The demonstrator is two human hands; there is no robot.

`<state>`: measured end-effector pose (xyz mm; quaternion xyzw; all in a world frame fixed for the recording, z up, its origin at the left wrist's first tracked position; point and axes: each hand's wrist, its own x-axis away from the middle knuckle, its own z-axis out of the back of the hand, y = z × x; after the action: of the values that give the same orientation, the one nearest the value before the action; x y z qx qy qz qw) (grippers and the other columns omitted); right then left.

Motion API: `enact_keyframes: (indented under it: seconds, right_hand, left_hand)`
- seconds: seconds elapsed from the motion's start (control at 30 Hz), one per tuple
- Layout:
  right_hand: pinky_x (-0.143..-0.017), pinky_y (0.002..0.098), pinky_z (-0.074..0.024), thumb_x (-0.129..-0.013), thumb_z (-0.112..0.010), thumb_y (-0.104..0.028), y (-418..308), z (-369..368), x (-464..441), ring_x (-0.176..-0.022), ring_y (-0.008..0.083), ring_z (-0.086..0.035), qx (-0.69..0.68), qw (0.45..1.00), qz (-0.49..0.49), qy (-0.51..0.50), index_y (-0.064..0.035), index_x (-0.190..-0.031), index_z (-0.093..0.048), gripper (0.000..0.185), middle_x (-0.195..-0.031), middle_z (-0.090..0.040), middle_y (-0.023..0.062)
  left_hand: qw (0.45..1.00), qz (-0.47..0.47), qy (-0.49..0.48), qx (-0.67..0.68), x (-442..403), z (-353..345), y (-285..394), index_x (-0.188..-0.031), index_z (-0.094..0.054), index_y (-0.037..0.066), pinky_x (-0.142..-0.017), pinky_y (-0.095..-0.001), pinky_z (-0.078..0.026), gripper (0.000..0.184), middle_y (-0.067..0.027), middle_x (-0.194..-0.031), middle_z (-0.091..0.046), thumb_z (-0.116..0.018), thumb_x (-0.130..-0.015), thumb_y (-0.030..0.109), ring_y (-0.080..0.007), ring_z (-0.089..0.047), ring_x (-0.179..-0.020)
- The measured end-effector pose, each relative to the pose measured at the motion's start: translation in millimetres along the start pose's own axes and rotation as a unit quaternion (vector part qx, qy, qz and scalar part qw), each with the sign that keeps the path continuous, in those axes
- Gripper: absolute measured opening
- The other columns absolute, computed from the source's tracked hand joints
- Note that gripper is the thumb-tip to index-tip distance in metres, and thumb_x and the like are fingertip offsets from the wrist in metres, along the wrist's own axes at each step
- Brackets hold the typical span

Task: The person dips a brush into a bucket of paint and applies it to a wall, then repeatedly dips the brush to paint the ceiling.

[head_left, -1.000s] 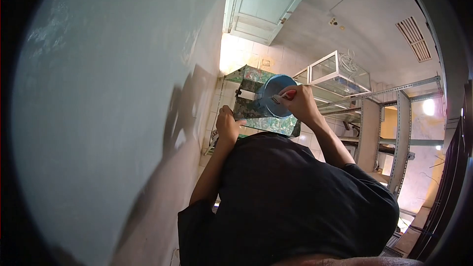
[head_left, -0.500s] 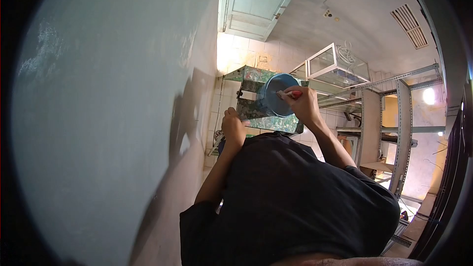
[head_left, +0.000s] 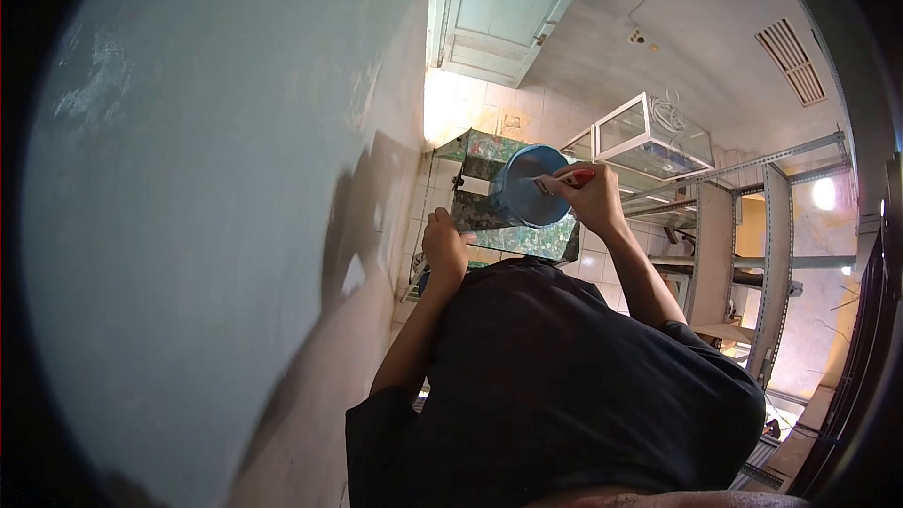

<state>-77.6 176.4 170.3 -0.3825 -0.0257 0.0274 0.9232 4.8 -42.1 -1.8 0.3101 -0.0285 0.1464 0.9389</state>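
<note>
A blue bucket (head_left: 515,199) stands on a paint-spattered green tabletop (head_left: 527,242), in front of my body. My right hand (head_left: 594,199) grips a paintbrush (head_left: 581,177) by its red handle over the mouth of the bucket. The brush's pale head points down and left into the opening. What lies at the bottom of the bucket is hard to make out. At the tabletop's left edge, my left hand (head_left: 445,246) is closed, its fingers curled around the edge and its thumb pointing toward the bucket.
A greenish wall (head_left: 216,179) rises close on my left. A glass-sided case (head_left: 658,136) with coiled white cable stands beyond the tabletop. Metal shelving (head_left: 773,254) fills the right side. A pale door (head_left: 513,9) is at the back.
My right hand has shifted slightly, and more of the brush's head now shows over the bucket's mouth. My left hand keeps its place at the edge. The whole view has tilted a little.
</note>
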Motion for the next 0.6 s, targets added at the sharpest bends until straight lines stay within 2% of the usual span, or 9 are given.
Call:
enact_keyframes:
  seconds: [0.1, 0.2, 0.27, 0.37, 0.47, 0.6]
  right_hand:
    - [-0.066, 0.0317, -0.0554, -0.080, -0.086, -0.022, -1.3, 7.7, -0.3, -0.067, 0.0169, -0.070, 0.007, 0.999, -0.048, -0.025, -0.0003, -0.089, -0.079, 0.024, -0.076, -0.075, 0.0133]
    - [-0.064, 0.0313, -0.0543, -0.084, -0.084, -0.021, 3.6, 11.9, 2.7, -0.066, 0.0142, -0.068, 0.012, 0.999, -0.005, -0.040, 0.0002, -0.089, -0.078, 0.022, -0.073, -0.074, 0.0114]
    - [-0.063, 0.0313, -0.0540, -0.085, -0.083, -0.018, 9.5, 8.2, 2.4, -0.064, 0.0159, -0.068, -0.007, 0.998, 0.044, -0.052, 0.0007, -0.089, -0.078, 0.020, -0.072, -0.073, 0.0128]
    - [-0.062, 0.0318, -0.0540, -0.084, -0.082, -0.016, 7.4, 5.7, 1.5, -0.063, 0.0184, -0.068, 0.047, 0.996, 0.062, -0.044, 0.0016, -0.088, -0.077, 0.018, -0.071, -0.072, 0.0148]
    - [-0.062, 0.0327, -0.0543, -0.084, -0.082, -0.015, 4.6, 6.7, -2.0, -0.062, 0.0207, -0.069, 0.045, 0.995, 0.069, -0.051, 0.0018, -0.088, -0.077, 0.018, -0.072, -0.072, 0.0162]
    - [-0.063, 0.0325, -0.0547, -0.084, -0.082, -0.016, 6.2, 9.2, -9.2, -0.063, 0.0196, -0.069, 0.046, 0.991, 0.101, -0.077, 0.0009, -0.088, -0.077, 0.017, -0.072, -0.073, 0.0146]
  left_hand:
    - [0.999, -0.012, 0.031, 0.016, -0.5, -8.1, -6.9, -0.102, -0.053, 0.001, -0.078, -0.0475, -0.055, 0.061, -0.0206, -0.103, -0.064, -0.094, -0.065, 0.026, -0.0421, -0.067, -0.094]
    - [0.999, -0.003, 0.032, 0.013, 0.0, -11.1, -7.1, -0.103, -0.052, 0.001, -0.078, -0.0479, -0.055, 0.063, -0.0210, -0.103, -0.064, -0.094, -0.065, 0.027, -0.0427, -0.066, -0.094]
    - [0.999, -0.001, 0.029, 0.019, 1.2, -12.1, -9.2, -0.104, -0.052, 0.001, -0.079, -0.0484, -0.054, 0.064, -0.0206, -0.103, -0.064, -0.094, -0.065, 0.028, -0.0429, -0.066, -0.095]
    - [0.999, 0.000, 0.045, 0.020, 2.6, -13.5, -12.8, -0.103, -0.053, 0.002, -0.080, -0.0485, -0.053, 0.062, -0.0194, -0.101, -0.063, -0.094, -0.065, 0.028, -0.0420, -0.065, -0.095]
    - [0.996, -0.010, 0.059, 0.073, 5.0, -8.3, -15.3, -0.100, -0.055, 0.002, -0.079, -0.0474, -0.051, 0.058, -0.0180, -0.099, -0.062, -0.094, -0.065, 0.026, -0.0407, -0.064, -0.092]
    - [0.990, -0.002, 0.063, 0.123, 10.3, -13.0, -21.9, -0.102, -0.057, 0.001, -0.081, -0.0479, -0.051, 0.056, -0.0180, -0.104, -0.061, -0.093, -0.067, 0.027, -0.0402, -0.064, -0.095]
